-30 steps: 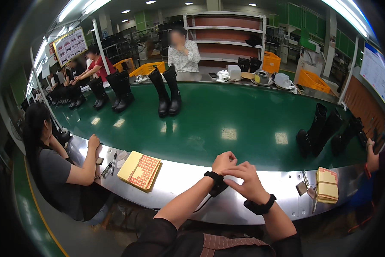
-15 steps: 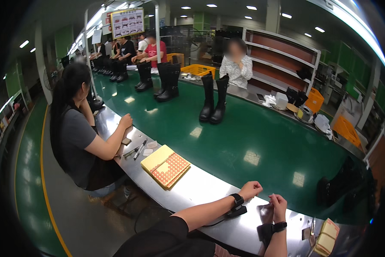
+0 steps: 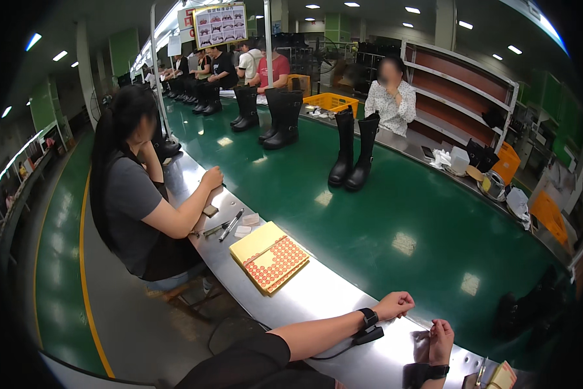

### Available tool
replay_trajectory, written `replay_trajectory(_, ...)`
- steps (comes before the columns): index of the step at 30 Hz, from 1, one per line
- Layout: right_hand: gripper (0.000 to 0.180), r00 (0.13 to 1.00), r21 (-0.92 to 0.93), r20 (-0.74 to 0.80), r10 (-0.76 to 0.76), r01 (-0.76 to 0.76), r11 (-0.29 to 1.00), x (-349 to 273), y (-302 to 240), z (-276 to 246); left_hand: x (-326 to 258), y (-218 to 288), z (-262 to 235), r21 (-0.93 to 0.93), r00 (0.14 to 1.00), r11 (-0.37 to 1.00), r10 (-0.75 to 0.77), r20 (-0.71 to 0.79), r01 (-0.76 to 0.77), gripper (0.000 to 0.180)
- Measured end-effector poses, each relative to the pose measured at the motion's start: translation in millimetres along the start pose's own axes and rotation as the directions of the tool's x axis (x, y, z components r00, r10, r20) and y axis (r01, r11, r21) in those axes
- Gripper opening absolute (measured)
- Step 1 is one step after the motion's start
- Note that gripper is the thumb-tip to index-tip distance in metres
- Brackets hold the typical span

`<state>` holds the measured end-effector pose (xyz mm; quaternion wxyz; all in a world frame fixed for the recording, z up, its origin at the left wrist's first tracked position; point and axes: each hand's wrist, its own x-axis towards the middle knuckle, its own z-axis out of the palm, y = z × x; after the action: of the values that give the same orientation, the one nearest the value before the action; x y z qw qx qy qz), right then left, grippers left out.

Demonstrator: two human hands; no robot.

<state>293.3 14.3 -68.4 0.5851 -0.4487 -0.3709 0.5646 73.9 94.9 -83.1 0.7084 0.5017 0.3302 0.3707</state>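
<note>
My left hand (image 3: 395,305) rests at the edge of the metal ledge, its fingers loosely curled with nothing visible in them. To its right, also at the ledge's edge, my right hand (image 3: 442,334) has its fingers bent in toward the thumb, and no held object shows. A dark band circles each wrist. Left of my hands, a stack of yellow sheets with red round stickers (image 3: 271,259) lies on the metal ledge (image 3: 330,292). Across the green belt (image 3: 376,214) stands a pair of tall black boots (image 3: 353,155), upright and apart from my hands.
A co-worker (image 3: 136,188) sits at my left, near pens (image 3: 231,224) and small blocks. Another person (image 3: 391,97) is across the belt before a shelf rack (image 3: 457,91). More boots (image 3: 282,120) stand farther up; dark boots (image 3: 528,308) lie at right. A yellow crate (image 3: 331,102) is opposite.
The view has turned slightly left, so everything sits farther right in the picture. My hands keep much the same curled pose, and the boots stay in place on the belt.
</note>
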Motion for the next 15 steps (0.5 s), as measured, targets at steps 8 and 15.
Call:
replay_trajectory(8,0.015,1.000,-0.004,-0.024,0.002,-0.002,1.000,-0.6,-0.1,-0.2,-1.5,3.4,-1.0,-0.026,1.000,1.000,-0.011,0.002,0.011,0.014)
replay_trajectory(15,0.014,1.000,-0.001,-0.009,0.007,-0.008,1.000,-3.4,-2.1,0.8,-6.3,8.4,0.8,-0.020,1.000,0.999,-0.030,0.003,0.030,0.013)
